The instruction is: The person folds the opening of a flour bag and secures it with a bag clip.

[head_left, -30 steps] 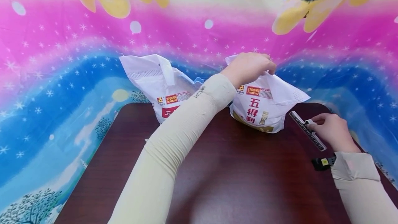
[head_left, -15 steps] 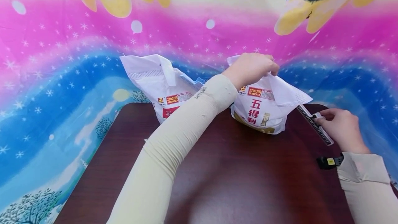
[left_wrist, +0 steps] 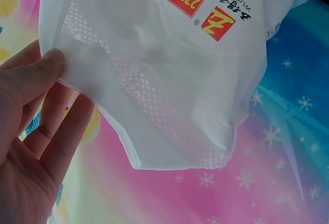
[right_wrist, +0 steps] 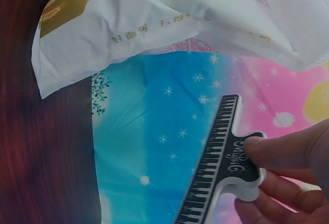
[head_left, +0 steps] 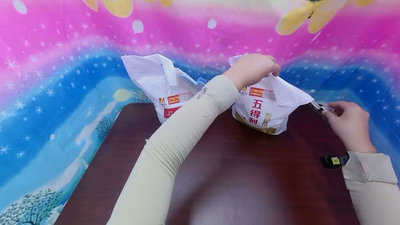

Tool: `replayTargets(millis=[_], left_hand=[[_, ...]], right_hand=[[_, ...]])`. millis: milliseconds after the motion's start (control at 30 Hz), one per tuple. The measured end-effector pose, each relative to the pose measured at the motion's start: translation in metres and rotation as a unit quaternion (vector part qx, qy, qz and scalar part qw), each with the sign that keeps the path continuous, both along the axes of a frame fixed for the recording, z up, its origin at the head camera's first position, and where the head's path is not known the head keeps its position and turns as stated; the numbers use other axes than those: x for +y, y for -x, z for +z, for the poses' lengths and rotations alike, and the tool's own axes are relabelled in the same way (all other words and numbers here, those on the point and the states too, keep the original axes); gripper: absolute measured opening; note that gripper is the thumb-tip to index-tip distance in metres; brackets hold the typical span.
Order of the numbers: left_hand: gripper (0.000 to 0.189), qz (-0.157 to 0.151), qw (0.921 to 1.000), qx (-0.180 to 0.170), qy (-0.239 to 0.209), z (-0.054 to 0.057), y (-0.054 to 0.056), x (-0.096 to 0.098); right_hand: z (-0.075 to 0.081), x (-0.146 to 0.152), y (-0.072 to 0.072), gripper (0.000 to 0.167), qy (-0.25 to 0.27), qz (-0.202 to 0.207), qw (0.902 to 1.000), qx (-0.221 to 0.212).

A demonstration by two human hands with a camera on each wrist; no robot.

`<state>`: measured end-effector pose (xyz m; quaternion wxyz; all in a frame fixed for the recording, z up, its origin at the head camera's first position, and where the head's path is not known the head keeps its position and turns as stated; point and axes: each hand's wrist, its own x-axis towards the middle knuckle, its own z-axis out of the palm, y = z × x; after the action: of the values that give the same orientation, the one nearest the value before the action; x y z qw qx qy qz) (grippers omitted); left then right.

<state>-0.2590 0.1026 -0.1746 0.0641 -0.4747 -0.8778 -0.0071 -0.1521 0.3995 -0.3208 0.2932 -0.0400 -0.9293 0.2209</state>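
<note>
My left hand (head_left: 254,68) pinches the top edge of a white flour bag (head_left: 265,110), which stands at the table's back right with red and gold print. In the left wrist view, thumb and fingers grip the folded top of the bag (left_wrist: 154,80). My right hand (right_wrist: 288,172) holds a bag clip (right_wrist: 241,157) by its grips; it has a black-and-white piano-key pattern and the word Music. In the head view the clip (head_left: 319,108) lies beside the bag's right top corner, partly hidden behind it. In the right wrist view, clip and bag are apart.
A second white flour bag (head_left: 147,79) stands to the left, partly behind my left forearm (head_left: 178,145). A light blue wavy-edged piece (head_left: 197,81) shows at its top. The dark wooden table (head_left: 250,176) meets a printed backdrop cloth (head_left: 200,37) behind.
My right hand has moved right and away with the clip, whose far end is now behind the bag's right corner. The left hand keeps its grip; the bag has shifted very slightly right.
</note>
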Motion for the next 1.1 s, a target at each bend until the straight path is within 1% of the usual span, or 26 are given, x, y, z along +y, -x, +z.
replayTargets(millis=[67,367,567,733,900,1100], left_hand=[[0.037,0.000,1.0000,0.001,0.000,0.000,0.000,0.000],[0.037,0.003,1.0000,0.002,-0.002,0.000,-0.001,0.000],[0.038,0.004,1.0000,0.005,-0.002,-0.001,-0.002,0.000],[0.037,0.004,1.0000,0.004,-0.008,-0.001,-0.002,-0.001],[0.036,0.005,0.9999,0.001,-0.010,-0.001,-0.002,-0.001],[0.036,0.004,0.9999,0.004,-0.009,-0.001,-0.002,-0.001]], right_hand=[[0.001,-0.001,-0.001,0.031,0.002,0.000,0.9998,0.018],[0.008,-0.005,-0.002,0.028,0.000,-0.013,0.9973,0.073],[0.010,-0.009,-0.003,0.027,-0.007,-0.033,0.9950,0.094],[0.014,-0.012,-0.004,0.025,-0.012,-0.042,0.9935,0.105],[0.018,-0.016,-0.008,0.023,-0.001,-0.042,0.9923,0.116],[0.023,-0.017,-0.009,0.019,-0.005,-0.043,0.9874,0.152]])
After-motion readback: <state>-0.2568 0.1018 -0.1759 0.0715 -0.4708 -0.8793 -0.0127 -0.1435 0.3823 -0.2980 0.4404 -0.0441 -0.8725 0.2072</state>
